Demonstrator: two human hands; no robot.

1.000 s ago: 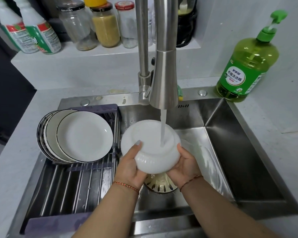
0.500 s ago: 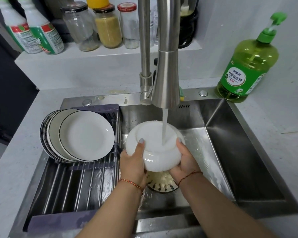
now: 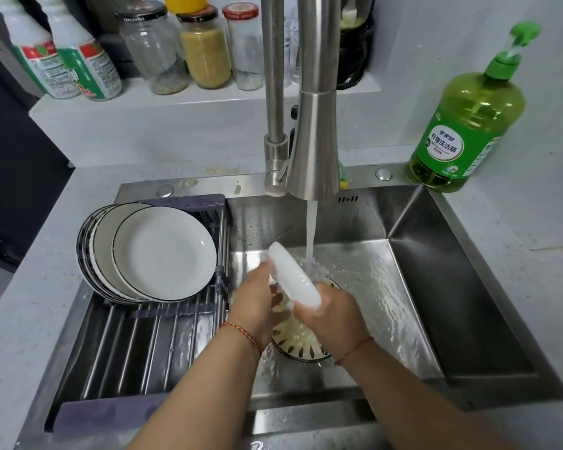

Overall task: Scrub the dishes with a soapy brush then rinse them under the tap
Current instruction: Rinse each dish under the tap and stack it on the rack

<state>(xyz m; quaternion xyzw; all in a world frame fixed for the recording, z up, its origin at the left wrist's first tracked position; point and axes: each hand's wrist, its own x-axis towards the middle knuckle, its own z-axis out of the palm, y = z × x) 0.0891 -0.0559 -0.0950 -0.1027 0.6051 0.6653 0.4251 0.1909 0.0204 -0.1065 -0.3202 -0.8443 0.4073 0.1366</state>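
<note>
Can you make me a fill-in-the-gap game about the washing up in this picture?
1. Water runs from the tap onto a ____ bowl.
2. The bowl is held by ____ hands, the left hand and the right hand.
3. The clean plates lean on the rack to the ____ of the bowl.
4. The soap bottle is ____ in colour.

Missing words: white; two; left; green

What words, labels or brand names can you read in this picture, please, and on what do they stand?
"柠檬洗洁精": green label of the dish soap bottle; smaller print above and below it is blurred.
Two red and green bottles: printed labels too blurred to read.
Red jar lid: print too small to read.
</note>
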